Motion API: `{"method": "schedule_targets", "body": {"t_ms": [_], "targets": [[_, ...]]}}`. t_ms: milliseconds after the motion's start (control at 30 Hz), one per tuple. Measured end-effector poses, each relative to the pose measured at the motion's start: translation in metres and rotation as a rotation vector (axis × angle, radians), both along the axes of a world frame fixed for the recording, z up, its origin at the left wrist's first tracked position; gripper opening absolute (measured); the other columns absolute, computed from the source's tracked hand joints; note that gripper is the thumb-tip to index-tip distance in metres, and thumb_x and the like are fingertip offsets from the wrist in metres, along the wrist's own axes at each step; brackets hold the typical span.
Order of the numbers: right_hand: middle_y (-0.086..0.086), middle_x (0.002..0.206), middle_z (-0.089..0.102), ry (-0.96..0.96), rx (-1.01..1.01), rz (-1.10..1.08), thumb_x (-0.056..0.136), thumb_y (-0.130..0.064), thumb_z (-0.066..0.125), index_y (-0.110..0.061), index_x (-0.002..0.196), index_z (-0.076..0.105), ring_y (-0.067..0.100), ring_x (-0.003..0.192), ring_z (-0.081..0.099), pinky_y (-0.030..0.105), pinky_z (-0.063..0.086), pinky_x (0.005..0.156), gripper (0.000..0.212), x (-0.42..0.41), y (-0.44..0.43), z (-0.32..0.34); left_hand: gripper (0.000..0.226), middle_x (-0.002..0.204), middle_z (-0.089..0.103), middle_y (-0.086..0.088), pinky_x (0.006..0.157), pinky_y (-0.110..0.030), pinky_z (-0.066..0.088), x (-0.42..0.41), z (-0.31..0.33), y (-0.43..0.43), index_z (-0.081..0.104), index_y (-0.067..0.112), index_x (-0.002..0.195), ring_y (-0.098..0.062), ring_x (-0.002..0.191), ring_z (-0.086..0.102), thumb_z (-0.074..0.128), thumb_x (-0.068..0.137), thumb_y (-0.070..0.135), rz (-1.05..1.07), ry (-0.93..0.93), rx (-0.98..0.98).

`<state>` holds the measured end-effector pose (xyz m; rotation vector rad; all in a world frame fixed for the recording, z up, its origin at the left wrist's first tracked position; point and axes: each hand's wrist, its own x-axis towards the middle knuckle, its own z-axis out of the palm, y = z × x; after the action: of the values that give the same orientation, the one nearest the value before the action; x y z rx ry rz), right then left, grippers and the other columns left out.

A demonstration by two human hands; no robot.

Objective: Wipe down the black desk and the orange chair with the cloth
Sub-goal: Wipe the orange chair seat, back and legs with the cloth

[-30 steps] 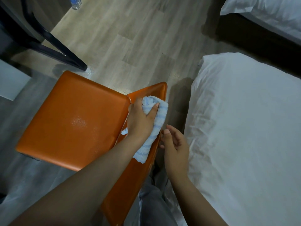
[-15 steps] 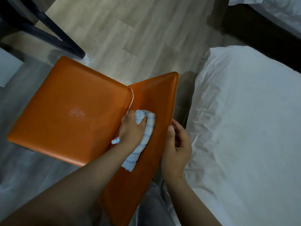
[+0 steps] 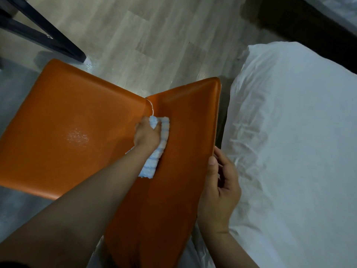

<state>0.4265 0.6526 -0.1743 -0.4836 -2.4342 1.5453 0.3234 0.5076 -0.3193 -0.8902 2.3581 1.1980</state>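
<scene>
The orange chair (image 3: 73, 132) fills the middle of the head view, seat to the left and backrest (image 3: 185, 132) to the right. My left hand (image 3: 147, 135) grips a blue-and-white striped cloth (image 3: 158, 149) and presses it low on the backrest, close to the seam with the seat. My right hand (image 3: 220, 188) holds the backrest's right edge, thumb on the front face and fingers curled behind. A wet, shiny patch (image 3: 77, 136) shows on the seat. Only black desk legs (image 3: 44, 35) appear at the top left.
A bed with white sheets (image 3: 289, 151) stands right beside the chair back. Light wood flooring (image 3: 144, 45) lies beyond the chair. A dark gap (image 3: 289, 22) separates this bed from another white bed at the top right corner.
My left hand slid the cloth down the backrest from its top edge toward the seat. My right hand shifted along the backrest's right edge and the view moved closer.
</scene>
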Motion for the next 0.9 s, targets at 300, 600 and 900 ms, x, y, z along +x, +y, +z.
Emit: {"method": "schedule_targets", "body": {"t_ms": [300, 600, 900], "targets": [[-0.011, 0.109, 0.068, 0.008, 0.015, -0.026, 0.095, -0.041, 0.052, -0.038, 0.118, 0.064, 0.017, 0.103, 0.066, 0.035, 0.056, 0.083, 0.026, 0.0, 0.002, -0.007, 0.056, 0.132, 0.048, -0.021, 0.094, -0.044, 0.044, -0.009, -0.053, -0.027, 0.04, 0.008, 0.134, -0.037, 0.117, 0.049, 0.043, 0.096, 0.049, -0.081, -0.181, 0.0], [-0.016, 0.109, 0.065, -0.003, 0.033, -0.01, 0.096, -0.04, 0.048, -0.037, 0.118, 0.06, 0.007, 0.102, 0.063, 0.024, 0.054, 0.082, 0.025, -0.002, -0.001, -0.003, 0.061, 0.122, 0.055, -0.007, 0.078, -0.029, 0.039, 0.003, 0.034, -0.041, 0.044, 0.01, 0.132, -0.021, 0.105, 0.054, 0.05, 0.091, 0.054, -0.08, 0.123, 0.144], [-0.018, 0.112, 0.061, -0.096, 0.048, 0.057, 0.099, -0.044, 0.041, -0.045, 0.118, 0.055, 0.001, 0.106, 0.058, 0.036, 0.054, 0.091, 0.024, -0.002, -0.002, 0.011, 0.031, 0.092, 0.061, 0.006, 0.06, -0.015, 0.04, 0.047, 0.159, -0.014, 0.052, 0.02, 0.102, -0.005, 0.079, 0.057, 0.054, 0.091, 0.049, 0.001, 0.354, 0.218]]}}
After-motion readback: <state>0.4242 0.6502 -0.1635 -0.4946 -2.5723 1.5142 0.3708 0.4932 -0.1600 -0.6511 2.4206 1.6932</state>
